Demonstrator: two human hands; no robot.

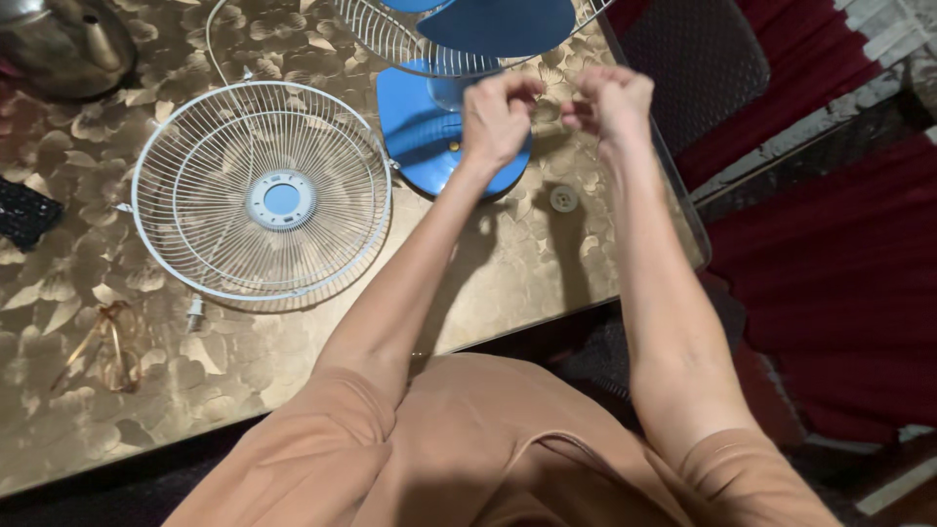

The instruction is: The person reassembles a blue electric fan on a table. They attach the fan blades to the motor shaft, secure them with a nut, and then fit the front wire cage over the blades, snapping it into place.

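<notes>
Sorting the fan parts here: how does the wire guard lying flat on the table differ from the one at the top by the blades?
The loose guard lies flat on the table, whole in view, with a blue-centred hub ring. The other guard sits around the blue blades, above the blue base, and is cut off by the picture's edge. Both are white wire with radial ribs.

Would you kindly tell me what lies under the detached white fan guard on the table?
Through the wire guard only the gold leaf-patterned table shows. Its round blue-centred hub covers the spot beneath it.
</notes>
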